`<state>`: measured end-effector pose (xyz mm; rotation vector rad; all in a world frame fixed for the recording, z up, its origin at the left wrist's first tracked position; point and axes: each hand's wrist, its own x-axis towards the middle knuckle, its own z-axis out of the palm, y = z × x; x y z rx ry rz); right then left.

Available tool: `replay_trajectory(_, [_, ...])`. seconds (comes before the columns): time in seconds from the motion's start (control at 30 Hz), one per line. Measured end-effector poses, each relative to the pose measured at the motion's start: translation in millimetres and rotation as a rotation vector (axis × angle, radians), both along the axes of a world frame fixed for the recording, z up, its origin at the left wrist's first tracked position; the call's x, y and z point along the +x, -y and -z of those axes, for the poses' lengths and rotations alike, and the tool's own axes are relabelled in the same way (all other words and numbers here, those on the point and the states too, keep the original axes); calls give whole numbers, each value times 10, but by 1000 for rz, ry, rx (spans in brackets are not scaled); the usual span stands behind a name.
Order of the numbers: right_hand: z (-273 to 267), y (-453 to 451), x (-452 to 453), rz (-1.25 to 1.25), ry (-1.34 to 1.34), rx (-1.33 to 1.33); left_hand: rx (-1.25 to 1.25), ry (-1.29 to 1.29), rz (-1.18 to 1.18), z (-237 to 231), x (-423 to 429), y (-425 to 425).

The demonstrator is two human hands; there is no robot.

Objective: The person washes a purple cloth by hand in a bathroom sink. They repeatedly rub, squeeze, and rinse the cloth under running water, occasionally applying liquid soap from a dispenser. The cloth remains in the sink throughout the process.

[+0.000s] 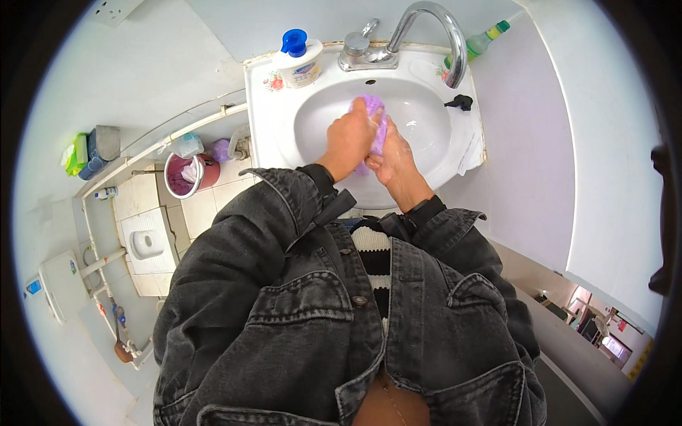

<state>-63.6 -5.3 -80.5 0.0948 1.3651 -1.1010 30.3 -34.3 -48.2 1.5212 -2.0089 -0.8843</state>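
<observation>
Over the white ceramic sink, both my hands are closed around a purple cloth. My left hand is on top of it, its fingers bent over the upper part. Wet and shiny, my right hand supports the cloth from below and from the side. A small end of the cloth hangs beneath my hands. The chrome faucet arches over the basin's right side, and no water stream shows under its spout. Part of the cloth is hidden by my fingers.
A soap pump bottle with a blue top stands on the sink's back left corner. At the back right are a green-capped bottle and a small black item. A pink bucket and a squat toilet are to the left.
</observation>
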Motion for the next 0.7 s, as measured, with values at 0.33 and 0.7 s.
replay_trajectory(0.33, [-143,-90,-128,47,151,-193,126,-48,57,259,96,195])
replay_trajectory(0.7, [-508,-64,-262,-619,-801,-718,867,-859,390,226,318,62])
